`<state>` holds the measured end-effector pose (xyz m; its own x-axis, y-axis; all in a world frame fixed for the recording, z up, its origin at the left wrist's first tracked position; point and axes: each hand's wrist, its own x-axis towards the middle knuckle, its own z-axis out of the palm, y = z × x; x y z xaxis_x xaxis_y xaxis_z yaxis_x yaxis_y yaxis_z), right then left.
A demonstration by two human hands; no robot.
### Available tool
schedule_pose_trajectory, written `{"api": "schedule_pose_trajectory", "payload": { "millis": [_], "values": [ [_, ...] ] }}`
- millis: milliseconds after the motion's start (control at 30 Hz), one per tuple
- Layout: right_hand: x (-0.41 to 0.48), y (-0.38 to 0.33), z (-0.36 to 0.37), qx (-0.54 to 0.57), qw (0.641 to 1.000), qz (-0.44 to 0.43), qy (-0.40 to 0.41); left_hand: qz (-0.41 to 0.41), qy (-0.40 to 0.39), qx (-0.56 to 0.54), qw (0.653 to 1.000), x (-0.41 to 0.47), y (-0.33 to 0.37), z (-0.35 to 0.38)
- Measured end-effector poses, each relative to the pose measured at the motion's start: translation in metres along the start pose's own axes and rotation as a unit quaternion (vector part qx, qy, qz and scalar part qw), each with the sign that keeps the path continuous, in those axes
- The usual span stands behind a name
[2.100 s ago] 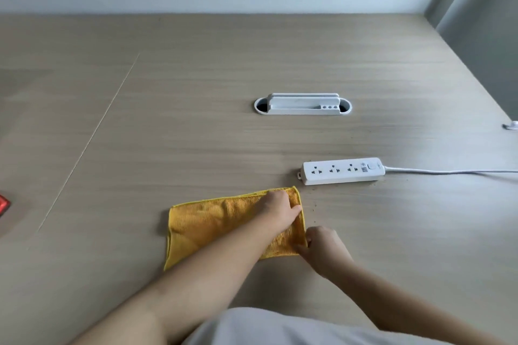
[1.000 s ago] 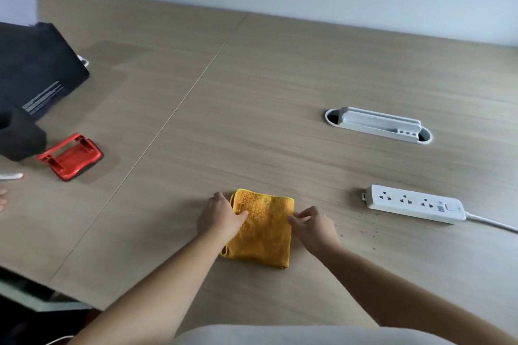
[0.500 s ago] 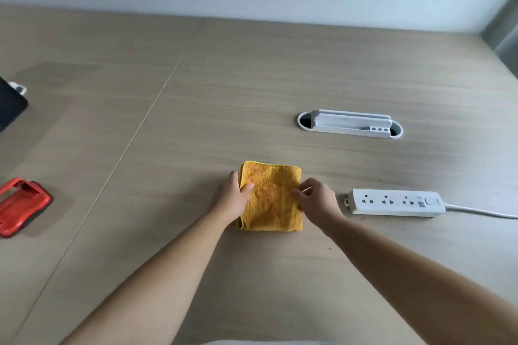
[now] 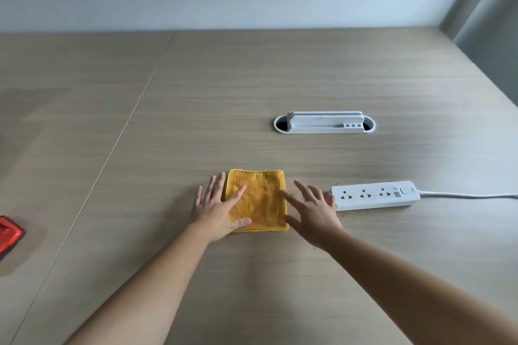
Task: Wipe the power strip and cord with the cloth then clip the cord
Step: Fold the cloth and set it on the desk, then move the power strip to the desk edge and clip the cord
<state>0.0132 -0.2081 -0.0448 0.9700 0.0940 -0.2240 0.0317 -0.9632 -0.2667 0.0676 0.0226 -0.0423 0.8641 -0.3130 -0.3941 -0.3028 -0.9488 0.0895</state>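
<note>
A yellow cloth (image 4: pixel 259 199), folded into a small square, lies flat on the wooden table. My left hand (image 4: pixel 217 209) rests on its left part with fingers spread flat. My right hand (image 4: pixel 312 210) hovers at the cloth's right edge, fingers apart, holding nothing. Just right of that hand lies the white power strip (image 4: pixel 375 194) with three sockets and a switch. Its white cord (image 4: pixel 468 194) runs off to the right edge of the view. No clip is in view.
A white oval cable grommet (image 4: pixel 323 123) is set into the table behind the strip. A red object (image 4: pixel 8 234) lies at the left edge. A seam (image 4: pixel 112 148) crosses the tabletop. Dark specks dot the wood around the strip. The wall stands at the back.
The cloth went from a wide rectangle to a small folded square. Both hands have let go of its edges and spread their fingers flat. The view has shifted.
</note>
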Motion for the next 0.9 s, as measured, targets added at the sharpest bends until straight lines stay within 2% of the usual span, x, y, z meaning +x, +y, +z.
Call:
{"api": "schedule_pose_trajectory", "payload": {
  "millis": [133,200,233,300,367,433,733,800,900],
  "values": [
    [-0.016,0.052,-0.036,0.094,0.980,0.075,0.157,0.062,0.043,-0.023,0.997,0.009,0.058,-0.024],
    [-0.025,0.091,-0.052,0.124,0.965,0.128,0.193,0.107,0.057,-0.018,0.992,0.020,0.092,-0.029],
    [-0.030,0.110,-0.060,0.126,0.962,0.152,0.188,0.127,0.054,-0.014,0.990,0.027,0.109,-0.029],
    [-0.038,0.146,-0.068,0.100,0.971,0.174,0.127,0.154,0.037,-0.014,0.987,0.041,0.140,-0.027],
    [-0.043,0.171,-0.067,0.055,0.984,0.167,0.037,0.159,0.025,-0.021,0.987,0.052,0.163,-0.022],
    [-0.046,0.190,-0.059,0.042,0.987,0.158,-0.001,0.153,0.030,-0.029,0.987,0.060,0.182,-0.013],
    [-0.050,0.216,-0.062,-0.002,0.993,0.089,0.076,0.146,0.122,-0.029,0.981,0.061,0.222,-0.021],
    [-0.060,0.224,-0.078,-0.002,0.992,0.085,0.098,0.156,0.108,-0.061,0.980,0.055,0.235,-0.038],
    [-0.080,0.241,-0.107,0.001,0.990,0.073,0.118,0.175,0.032,-0.115,0.977,0.043,0.270,-0.064]
  ]
}}
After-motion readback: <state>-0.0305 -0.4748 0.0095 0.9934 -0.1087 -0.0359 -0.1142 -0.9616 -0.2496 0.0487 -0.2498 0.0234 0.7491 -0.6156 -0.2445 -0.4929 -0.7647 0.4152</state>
